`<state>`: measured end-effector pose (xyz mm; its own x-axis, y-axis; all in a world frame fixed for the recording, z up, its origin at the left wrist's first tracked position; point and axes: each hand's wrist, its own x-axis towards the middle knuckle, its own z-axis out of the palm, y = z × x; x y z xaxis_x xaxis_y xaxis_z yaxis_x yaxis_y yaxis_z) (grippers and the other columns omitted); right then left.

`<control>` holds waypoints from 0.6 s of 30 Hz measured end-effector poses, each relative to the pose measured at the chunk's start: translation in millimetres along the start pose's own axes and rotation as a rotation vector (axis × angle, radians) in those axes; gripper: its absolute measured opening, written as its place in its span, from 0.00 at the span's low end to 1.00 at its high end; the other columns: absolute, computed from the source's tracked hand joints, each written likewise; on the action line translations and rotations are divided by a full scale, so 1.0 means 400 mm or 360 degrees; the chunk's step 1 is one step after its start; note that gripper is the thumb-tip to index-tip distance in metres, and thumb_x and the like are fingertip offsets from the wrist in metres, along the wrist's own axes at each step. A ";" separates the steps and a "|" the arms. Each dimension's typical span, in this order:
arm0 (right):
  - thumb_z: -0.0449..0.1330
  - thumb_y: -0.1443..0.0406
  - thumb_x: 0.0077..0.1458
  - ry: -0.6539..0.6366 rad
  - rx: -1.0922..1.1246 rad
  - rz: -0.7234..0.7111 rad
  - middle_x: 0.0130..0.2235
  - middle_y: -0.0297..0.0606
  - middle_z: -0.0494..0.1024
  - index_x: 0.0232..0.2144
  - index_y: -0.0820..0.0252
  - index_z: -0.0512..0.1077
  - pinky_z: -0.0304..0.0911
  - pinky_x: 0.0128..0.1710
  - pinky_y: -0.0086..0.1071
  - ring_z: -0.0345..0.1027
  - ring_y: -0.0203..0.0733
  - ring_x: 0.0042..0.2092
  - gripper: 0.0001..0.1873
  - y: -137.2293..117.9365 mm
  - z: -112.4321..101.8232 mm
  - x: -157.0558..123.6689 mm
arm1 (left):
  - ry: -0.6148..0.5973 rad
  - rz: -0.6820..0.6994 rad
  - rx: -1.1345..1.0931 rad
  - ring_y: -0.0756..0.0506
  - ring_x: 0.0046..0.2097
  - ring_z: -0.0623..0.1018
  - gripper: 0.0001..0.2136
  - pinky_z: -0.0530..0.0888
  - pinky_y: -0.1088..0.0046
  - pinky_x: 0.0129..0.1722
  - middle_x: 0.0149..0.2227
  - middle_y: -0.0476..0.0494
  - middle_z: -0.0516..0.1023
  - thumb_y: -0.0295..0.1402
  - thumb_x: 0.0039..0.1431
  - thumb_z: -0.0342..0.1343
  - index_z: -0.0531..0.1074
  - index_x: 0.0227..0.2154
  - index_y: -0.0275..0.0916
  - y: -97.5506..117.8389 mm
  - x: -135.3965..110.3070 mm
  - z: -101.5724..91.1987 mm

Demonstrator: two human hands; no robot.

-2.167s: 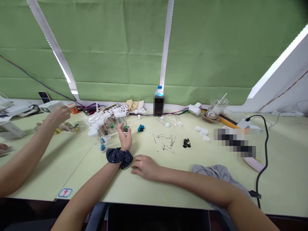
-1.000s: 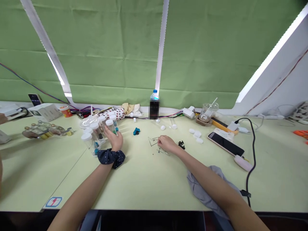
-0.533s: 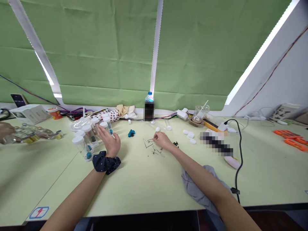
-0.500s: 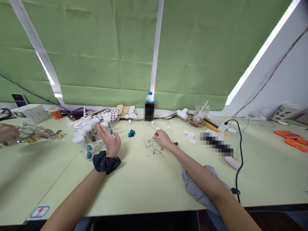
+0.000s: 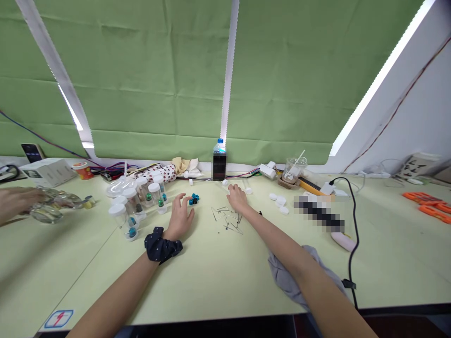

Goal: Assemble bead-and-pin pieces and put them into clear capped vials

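Note:
My left hand (image 5: pixel 181 217), with a dark dotted scrunchie (image 5: pixel 162 244) on the wrist, hovers low over the table with its fingers spread. Its fingertips are just short of a small cluster of blue beads (image 5: pixel 193 199). Left of it stand several clear vials with white caps (image 5: pixel 141 199), some with a bead inside. My right hand (image 5: pixel 237 197) lies farther back, past a scatter of thin metal pins (image 5: pixel 227 219), its fingertips by a small white cap (image 5: pixel 225 183). Its fingers point away from me and are mostly hidden behind the back of the hand.
A water bottle (image 5: pixel 219 159) stands at the back edge. Loose white caps (image 5: pixel 280 202), a plastic cup (image 5: pixel 294 166), a phone (image 5: pixel 319 213) and a black cable (image 5: pixel 352 234) lie to the right. A grey cloth (image 5: pixel 292 277) lies under my right forearm. Another person's hand (image 5: pixel 14 204) handles glassware (image 5: pixel 52 209) at left.
My left hand left the vials and moved right toward the blue beads. My right hand moved from the pin pile farther back toward the white cap.

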<state>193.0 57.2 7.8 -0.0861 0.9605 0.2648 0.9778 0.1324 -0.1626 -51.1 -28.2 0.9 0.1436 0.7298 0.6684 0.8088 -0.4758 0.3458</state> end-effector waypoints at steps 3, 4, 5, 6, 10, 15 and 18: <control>0.53 0.66 0.57 0.0007 0.0013 0.0009 0.47 0.47 0.62 0.49 0.59 0.59 0.56 0.41 0.35 0.61 0.46 0.47 0.17 0.002 0.000 -0.001 | -0.0190 -0.0001 -0.0009 0.36 0.57 0.59 0.20 0.60 0.52 0.54 0.54 0.32 0.59 0.29 0.53 0.50 0.60 0.51 0.37 -0.031 -0.006 0.023; 0.53 0.66 0.57 0.0013 0.0022 0.0009 0.47 0.47 0.62 0.49 0.58 0.59 0.56 0.40 0.34 0.61 0.46 0.46 0.17 0.003 -0.002 -0.003 | -0.0232 0.0002 -0.0010 0.35 0.58 0.59 0.22 0.59 0.51 0.54 0.54 0.31 0.59 0.29 0.53 0.50 0.58 0.52 0.36 -0.042 -0.007 0.030; 0.53 0.66 0.57 0.0018 0.0033 0.0010 0.47 0.47 0.62 0.49 0.58 0.59 0.56 0.40 0.34 0.61 0.46 0.46 0.17 0.004 -0.004 -0.005 | -0.0262 0.0007 -0.0010 0.35 0.58 0.58 0.23 0.59 0.51 0.55 0.55 0.31 0.59 0.30 0.54 0.49 0.57 0.54 0.36 -0.051 -0.007 0.037; 0.53 0.66 0.57 0.0022 0.0046 0.0009 0.47 0.47 0.62 0.49 0.58 0.59 0.56 0.40 0.33 0.61 0.46 0.46 0.17 0.006 -0.008 -0.008 | -0.0283 0.0016 -0.0007 0.35 0.59 0.58 0.23 0.58 0.51 0.55 0.56 0.31 0.58 0.30 0.54 0.48 0.56 0.55 0.36 -0.059 -0.006 0.044; 0.53 0.66 0.57 -0.0001 0.0113 -0.0019 0.47 0.45 0.64 0.47 0.58 0.62 0.56 0.38 0.31 0.63 0.43 0.44 0.15 0.030 -0.028 -0.027 | -0.0315 0.0058 0.0019 0.36 0.59 0.59 0.23 0.58 0.50 0.55 0.56 0.33 0.61 0.30 0.55 0.47 0.57 0.55 0.37 -0.074 -0.003 0.063; 0.55 0.68 0.54 -0.0145 0.0213 -0.0099 0.42 0.41 0.71 0.38 0.58 0.70 0.56 0.37 0.29 0.65 0.41 0.43 0.09 0.089 -0.061 -0.059 | -0.0248 -0.0001 0.0008 0.37 0.55 0.65 0.19 0.63 0.52 0.52 0.51 0.33 0.67 0.27 0.54 0.47 0.62 0.50 0.35 -0.069 0.005 0.063; 0.55 0.69 0.52 -0.0251 0.0284 -0.0169 0.37 0.37 0.74 0.33 0.58 0.72 0.56 0.36 0.28 0.67 0.39 0.40 0.07 0.112 -0.076 -0.073 | -0.0228 -0.0027 -0.0102 0.39 0.49 0.70 0.17 0.67 0.57 0.49 0.46 0.35 0.70 0.25 0.53 0.46 0.65 0.46 0.35 -0.062 0.010 0.055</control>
<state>245.1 27.8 21.8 -0.2289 0.9633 0.1402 0.9136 0.2623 -0.3108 -58.3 -2.6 -19.4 0.2140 0.7983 0.5629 0.7745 -0.4899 0.4002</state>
